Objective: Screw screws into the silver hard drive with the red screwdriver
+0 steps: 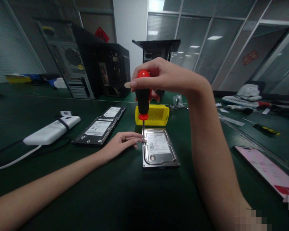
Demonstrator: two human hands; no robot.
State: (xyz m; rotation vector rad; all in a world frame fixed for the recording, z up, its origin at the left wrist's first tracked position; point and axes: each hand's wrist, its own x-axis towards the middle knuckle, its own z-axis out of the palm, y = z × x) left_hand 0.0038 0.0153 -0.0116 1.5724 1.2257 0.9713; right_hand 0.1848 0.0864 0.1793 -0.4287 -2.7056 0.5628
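A silver hard drive [162, 149] lies label side up on the dark green table. My right hand [156, 75] is wrapped round the red and black handle of a screwdriver [143, 99], which stands upright with its tip at the drive's left edge. Resting on the table, my left hand [121, 144] reaches the same edge beside the tip; its fingers are close together, and whether they pinch anything small is hidden. Just behind the drive sits a yellow open tray [156, 122].
Two more hard drives [98, 130] lie to the left, beside a white power strip [51, 130] with cables. On the right are a phone [265, 166] and a black and yellow screwdriver [265, 129]. Black computer cases [86, 61] stand at the back.
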